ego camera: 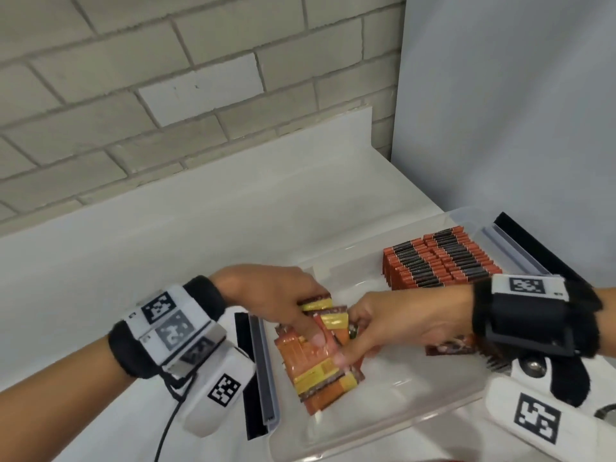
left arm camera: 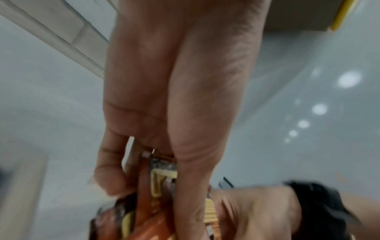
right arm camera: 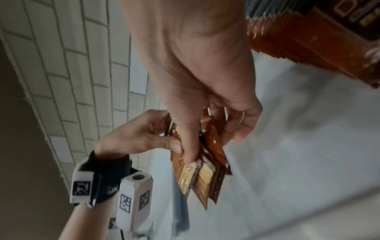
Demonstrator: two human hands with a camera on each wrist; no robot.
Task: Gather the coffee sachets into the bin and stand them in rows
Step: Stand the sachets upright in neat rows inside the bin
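Both hands meet over the clear bin (ego camera: 383, 425): left hand (ego camera: 276, 295) and right hand (ego camera: 400, 321) each pinch one bundle of coffee sachets (ego camera: 316, 365). Farther back, standing sachets (ego camera: 440, 261) fill rows; behind lies the white surface (ego camera: 166, 228).

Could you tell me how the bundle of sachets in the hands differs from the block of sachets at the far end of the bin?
The bundle is fanned and uneven, gripped by the left hand and right hand; the block stands in tidy rows, untouched. The bundle shows its faces, the block only top edges. Both are inside the clear bin.
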